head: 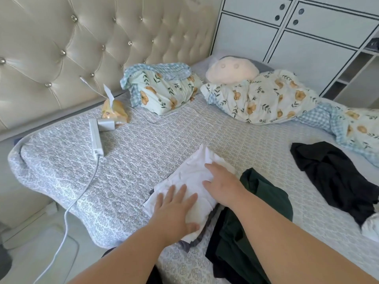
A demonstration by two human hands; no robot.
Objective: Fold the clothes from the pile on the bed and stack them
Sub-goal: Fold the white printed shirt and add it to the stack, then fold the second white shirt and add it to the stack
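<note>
Both the left hand and right hand pressed flat, fingers straight, on the white garment, seemingly folded.

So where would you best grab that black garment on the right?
Probably the black garment at its upper-left corner, coming from the left: that edge lies flat on bare bed, while the lower right end runs under white cloth.

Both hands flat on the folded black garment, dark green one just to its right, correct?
Not quite: the head view shows the garment under both hands is white, not black. The left hand and right hand lie flat on it, with the dark green garment just right.
</note>
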